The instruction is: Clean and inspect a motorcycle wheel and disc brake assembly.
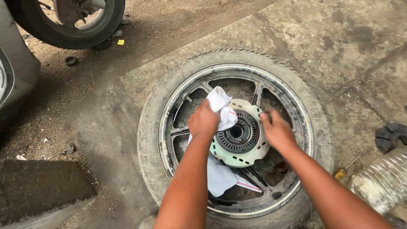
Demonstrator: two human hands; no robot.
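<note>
Both forearms reach in from the near edge over a motorcycle wheel (305, 123) lying flat on the dusty concrete floor (339, 38), hub upward so the pale brake disc (250, 154) is exposed. At the disc's left, the left hand (203, 122) is closed on a white cloth (220, 101), pressing it against the disc. Fingers curled and holding nothing, the right hand (276, 129) rests on the disc's right edge, seemingly to steady it.
</note>
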